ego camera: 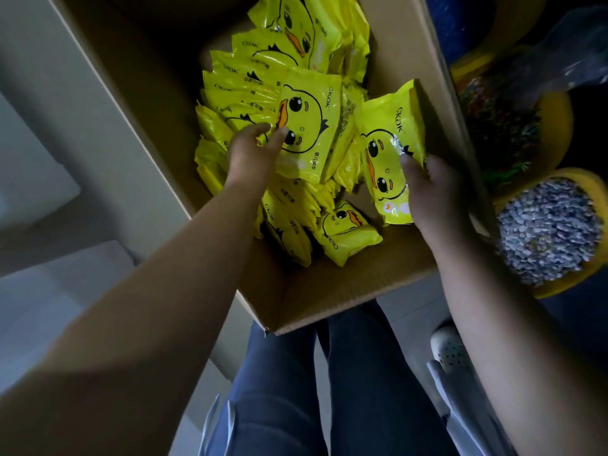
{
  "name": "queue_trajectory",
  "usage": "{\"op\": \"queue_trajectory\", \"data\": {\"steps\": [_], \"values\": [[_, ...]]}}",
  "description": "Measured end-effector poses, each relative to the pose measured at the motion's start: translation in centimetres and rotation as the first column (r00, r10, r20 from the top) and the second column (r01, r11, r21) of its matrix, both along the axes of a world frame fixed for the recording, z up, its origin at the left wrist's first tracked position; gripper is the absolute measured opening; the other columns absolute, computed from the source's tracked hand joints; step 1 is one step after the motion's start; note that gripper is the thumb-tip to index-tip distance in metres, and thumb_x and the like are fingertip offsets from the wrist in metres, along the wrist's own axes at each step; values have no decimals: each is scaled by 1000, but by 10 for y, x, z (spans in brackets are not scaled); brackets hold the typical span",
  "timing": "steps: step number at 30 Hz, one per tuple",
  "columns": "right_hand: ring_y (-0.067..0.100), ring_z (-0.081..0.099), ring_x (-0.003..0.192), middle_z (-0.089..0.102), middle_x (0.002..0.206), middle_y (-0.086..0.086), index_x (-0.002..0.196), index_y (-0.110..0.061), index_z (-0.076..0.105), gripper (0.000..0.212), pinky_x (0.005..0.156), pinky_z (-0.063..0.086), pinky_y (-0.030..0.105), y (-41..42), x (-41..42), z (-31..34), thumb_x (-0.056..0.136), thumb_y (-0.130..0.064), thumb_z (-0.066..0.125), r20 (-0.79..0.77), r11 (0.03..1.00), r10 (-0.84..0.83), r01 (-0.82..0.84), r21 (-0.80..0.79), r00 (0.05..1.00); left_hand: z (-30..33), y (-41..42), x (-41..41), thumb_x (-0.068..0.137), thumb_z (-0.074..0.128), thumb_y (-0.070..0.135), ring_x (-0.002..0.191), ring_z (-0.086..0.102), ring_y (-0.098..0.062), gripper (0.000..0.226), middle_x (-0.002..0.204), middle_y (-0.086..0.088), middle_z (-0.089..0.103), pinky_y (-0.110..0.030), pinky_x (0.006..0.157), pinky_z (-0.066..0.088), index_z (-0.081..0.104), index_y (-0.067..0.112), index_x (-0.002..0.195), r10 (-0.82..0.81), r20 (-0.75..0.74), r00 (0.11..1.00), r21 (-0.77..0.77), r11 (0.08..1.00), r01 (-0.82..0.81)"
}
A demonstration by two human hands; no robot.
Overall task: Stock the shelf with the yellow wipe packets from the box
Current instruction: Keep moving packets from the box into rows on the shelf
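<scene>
Box (345, 287) cut off by the top edge, far wall unseen. Lower packets (286, 225) in the box buried under others, count unclear. Right hand's (437, 195) fingers mostly hidden behind its packet (390, 149). Right of the box, tubs (552, 232) dim, contents perhaps pebbles.

The scene is dim, with dark corners at upper and lower right. Glossy yellow duck-printed wipe packets (309, 126) catch small glare spots inside the shadowed brown cardboard box (345, 291). Wide-angle distortion stretches the bare forearms; edges look soft and blurred.
</scene>
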State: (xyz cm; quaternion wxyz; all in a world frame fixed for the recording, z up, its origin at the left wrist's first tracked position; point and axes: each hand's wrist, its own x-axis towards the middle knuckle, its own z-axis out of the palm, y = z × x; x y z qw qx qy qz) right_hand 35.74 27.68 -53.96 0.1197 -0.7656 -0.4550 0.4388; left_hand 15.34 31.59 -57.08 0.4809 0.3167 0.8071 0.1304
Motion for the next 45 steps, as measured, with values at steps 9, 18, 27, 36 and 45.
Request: {"op": "queue_trajectory", "data": {"steps": [9,18,27,36,45], "values": [[18,42,66,47,69,3,86,-7,55,24,50,29,15,-8,5,-5,97,-25,45,33,1000,-17,18,-25,999,-31,34,27,94,38,49,104,59,-31,56,110,-18,63,-32,79,45,60,0,109,-317,-119,941,-221,932,287],[11,32,51,31,55,-9,68,-13,39,31,48,26,21,-4,13,0,96,-23,47,130,995,70,-79,61,989,-20,51,26,93,44,46,97,58,-24,34,93,-10,62,-23,66,39,61,18,82,-398,-169,902,-43,917,396],[17,34,50,36,56,-4,78,-9,53,25,50,21,29,-30,17,6,96,-25,46,192,998,56,-62,24,980,-54,74,56,79,63,50,122,47,-23,59,126,-3,56,-36,101,41,51,21,129,-627,-62,777,-36,779,626],[2,29,50,30,56,-6,70,-10,38,32,55,13,33,-16,17,7,97,-26,43,192,993,121,-121,-13,974,-16,19,-16,78,65,48,93,58,-31,43,73,-7,54,-27,65,39,63,7,89,-758,-77,648,-399,619,677],[13,48,85,57,94,0,110,-9,56,29,64,28,19,-13,22,-1,92,-31,53,117,998,35,-28,-62,993,-37,29,28,79,67,40,119,47,-23,54,125,-6,54,-27,90,37,53,14,125,-812,57,581,-168,565,808]]}}
